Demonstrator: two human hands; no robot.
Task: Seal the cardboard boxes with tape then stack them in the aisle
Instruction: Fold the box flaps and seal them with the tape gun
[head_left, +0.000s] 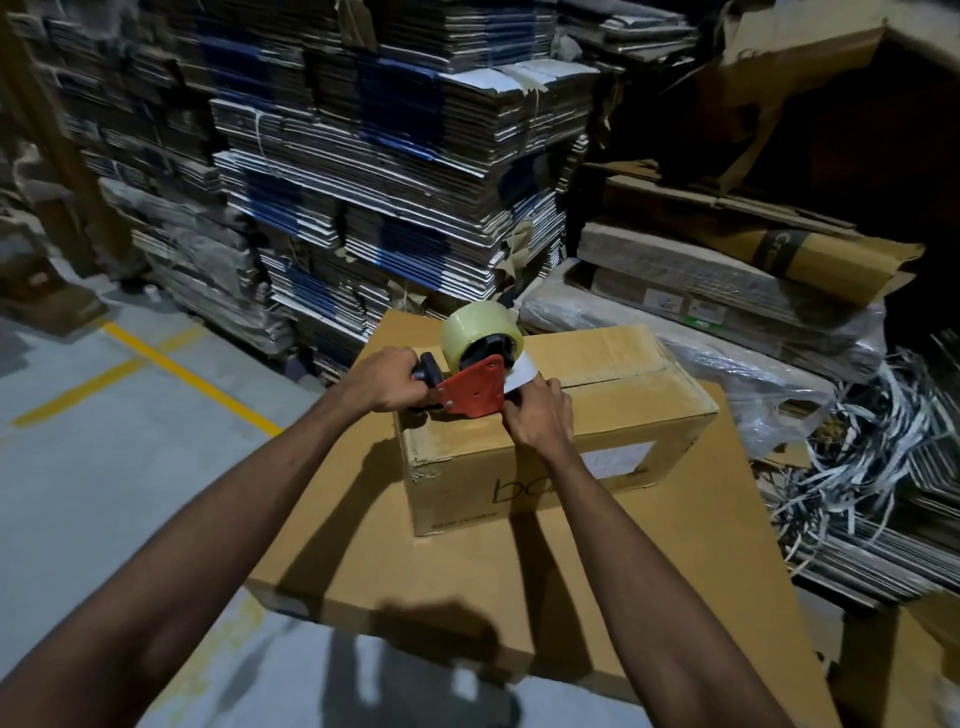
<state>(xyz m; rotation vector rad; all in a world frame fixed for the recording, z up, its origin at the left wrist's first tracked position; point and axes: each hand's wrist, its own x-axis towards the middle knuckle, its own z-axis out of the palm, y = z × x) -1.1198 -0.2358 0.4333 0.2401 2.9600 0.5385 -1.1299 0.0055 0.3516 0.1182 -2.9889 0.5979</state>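
A small brown cardboard box (613, 395) lies on top of a much larger flat cardboard box (649, 561). Its top flaps are closed, with a seam running along the middle. A red tape dispenser (475, 387) carrying a roll of clear tape (480, 332) sits at the near left end of the small box's top. My left hand (384, 384) grips the dispenser's black handle. My right hand (537, 415) pinches the loose end of the tape (519, 376) right beside the dispenser's mouth, above the box's near edge.
Tall stacks of flattened cartons (363, 171) fill the back. More flat cardboard and plastic wrap (727, 322) lie at the right, with tangled strapping (872, 447) beyond. Grey floor with yellow lines (171, 364) stretches to the left. Another box corner (914, 670) shows at bottom right.
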